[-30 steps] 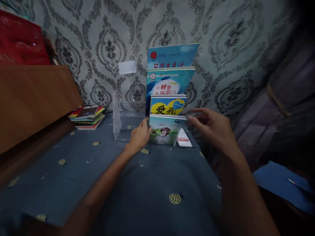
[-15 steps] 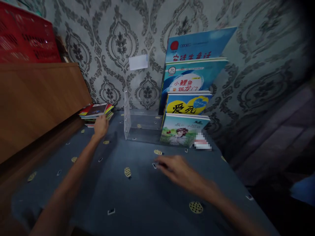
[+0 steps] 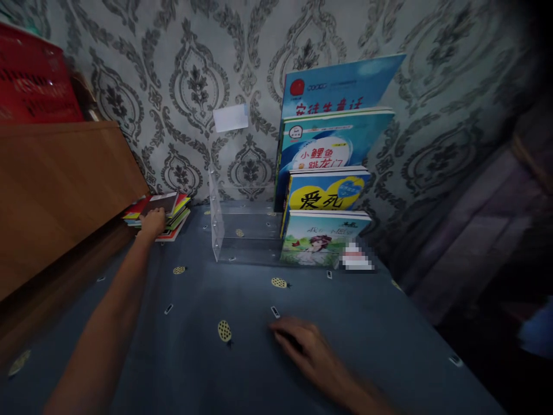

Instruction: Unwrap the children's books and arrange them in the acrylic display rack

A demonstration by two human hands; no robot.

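My left hand is at the near side of a stack of thin books, low at the far left. Its fingers are bent over the near edge of a dark-covered book on top; their tips are partly hidden. My right hand hovers low over the blue patterned cloth, loosely curled, with a gap between thumb and fingers and nothing in it. Ahead, a clear acrylic rack holds picture books in rising tiers on its right side. The front one is a green book with a girl; its left part is bare.
A wooden cabinet stands at the left, with a red box on top. The patterned wall is behind the rack. The cloth-covered table ends at the right, beside hanging fabric. A white label shows above the rack.
My left hand has moved left across the near side of the book stack, and its fingers now bend over the top book. My right hand has drawn back towards me. The view has shifted slightly.
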